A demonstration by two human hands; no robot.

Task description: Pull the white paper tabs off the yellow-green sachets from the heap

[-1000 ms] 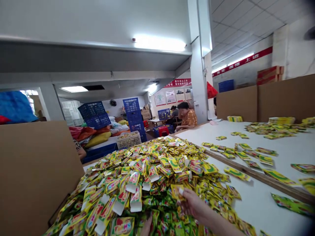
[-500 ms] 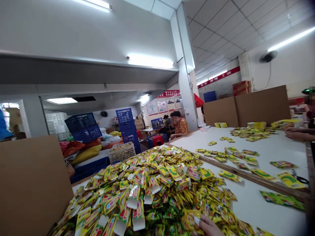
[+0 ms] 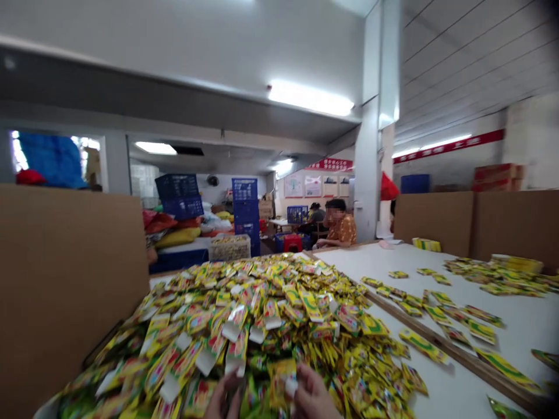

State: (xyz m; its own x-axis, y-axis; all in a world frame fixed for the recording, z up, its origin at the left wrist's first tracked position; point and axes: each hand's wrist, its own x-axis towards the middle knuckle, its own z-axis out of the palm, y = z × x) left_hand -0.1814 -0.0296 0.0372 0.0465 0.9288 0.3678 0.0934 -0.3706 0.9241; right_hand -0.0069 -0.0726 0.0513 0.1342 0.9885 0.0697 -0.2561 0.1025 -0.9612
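Pkts, too many to count, lower ctr.
2 hands, btm ctr; 3 cardboard panels, 1 L & 2 R; 4 wall posters & 2 seated ppl, ctr.

Stacked blue crates, cardboard panels.

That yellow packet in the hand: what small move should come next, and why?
Perhaps the left hand should take the open-ended box, while the right hand keeps its grip on the yellow packet. The box's white end lies right by the left fingertips, and the packet is close beside. Whether the left hand already holds something is unclear.
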